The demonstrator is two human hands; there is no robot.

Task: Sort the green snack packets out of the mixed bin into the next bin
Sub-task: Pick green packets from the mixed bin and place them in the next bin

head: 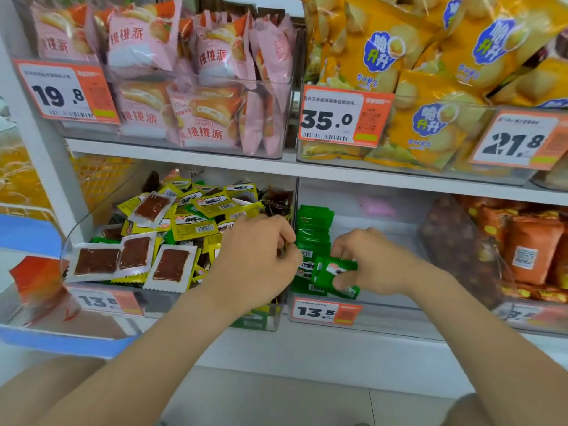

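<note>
The mixed bin on the lower shelf holds yellow-green packets, clear packets of brown snack and a few green ones. My left hand sits over its right side with fingers curled; what it pinches is hidden. Just right of it, the neighbouring clear bin has a row of green packets standing along its left wall. My right hand grips a green packet at the front of that row.
Price tags reading 13.8 and 13.5 hang on the bin fronts. Orange packets fill a bin at the right. The upper shelf carries pink cake packs and yellow chip bags. A blue basket stands at the left.
</note>
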